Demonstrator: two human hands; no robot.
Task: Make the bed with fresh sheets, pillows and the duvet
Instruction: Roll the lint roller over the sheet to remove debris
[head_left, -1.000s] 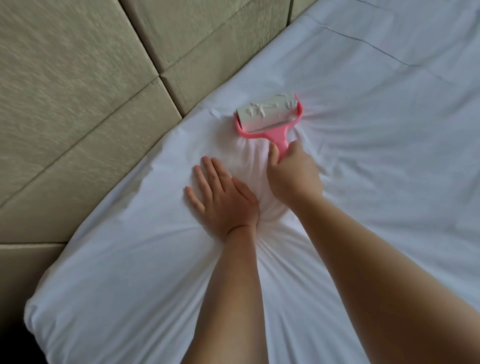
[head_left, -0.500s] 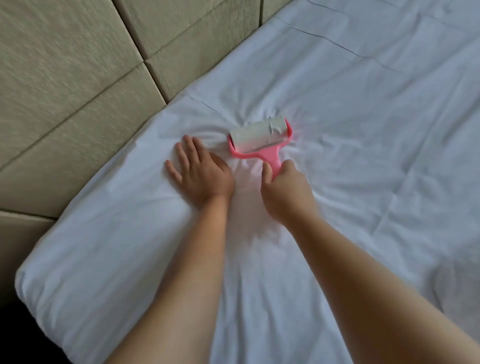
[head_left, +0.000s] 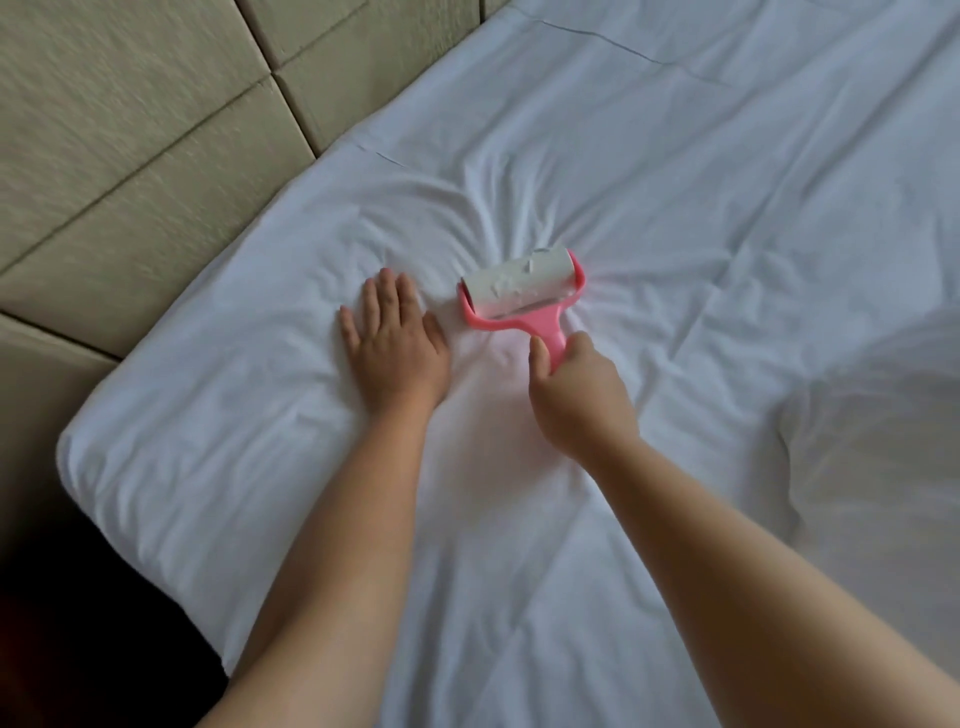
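A white sheet (head_left: 649, 171) covers the mattress, wrinkled around the middle of the view. My left hand (head_left: 395, 345) lies flat on the sheet with straight fingers, pressing it down. Just to its right, my right hand (head_left: 576, 400) grips the pink handle of a lint roller (head_left: 519, 293). The roller's white sticky drum rests on the sheet, and creases fan out from it. A puffy white mound of bedding (head_left: 878, 426) rises at the right edge.
A beige padded headboard (head_left: 135, 140) made of panels runs along the left, right against the mattress. The mattress corner (head_left: 88, 447) sits at lower left, with a dark gap below it.
My right hand has drawn the lint roller back over the sheet, away from the headboard. My left hand has stayed flat on the sheet, now further left of the roller.
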